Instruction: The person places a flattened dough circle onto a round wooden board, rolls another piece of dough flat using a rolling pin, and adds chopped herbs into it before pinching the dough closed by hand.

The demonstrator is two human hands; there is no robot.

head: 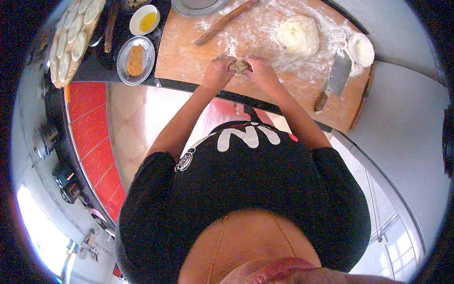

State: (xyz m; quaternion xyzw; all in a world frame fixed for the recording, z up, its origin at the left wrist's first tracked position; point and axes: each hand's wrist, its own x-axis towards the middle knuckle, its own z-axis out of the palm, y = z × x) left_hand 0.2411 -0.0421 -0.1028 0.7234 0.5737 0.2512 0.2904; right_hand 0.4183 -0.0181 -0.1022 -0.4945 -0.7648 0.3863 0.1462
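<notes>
A small piece of pale dough [241, 66] is pinched between my two hands, just above the wooden board [177, 60] near its front edge. My left hand [220, 69] grips its left side, and my right hand [259, 69] grips its right side. Fingers hide part of the dough. A wooden rolling pin [225, 23] lies on the board beyond my left hand. Further right rests a large ball of dough [299, 35] amid scattered flour. A cleaver [340, 72] lies at the board's right side, beside a white bowl of flour [361, 49].
At the left, a metal plate [121, 67] bears brown powder, and a white bowl [134, 21] holds yellow liquid. Flattened oval dough pieces [75, 30] cover a slatted tray. Part of a round metal pan [198, 12] shows at the top. A dark stick [110, 28] lies near the tray.
</notes>
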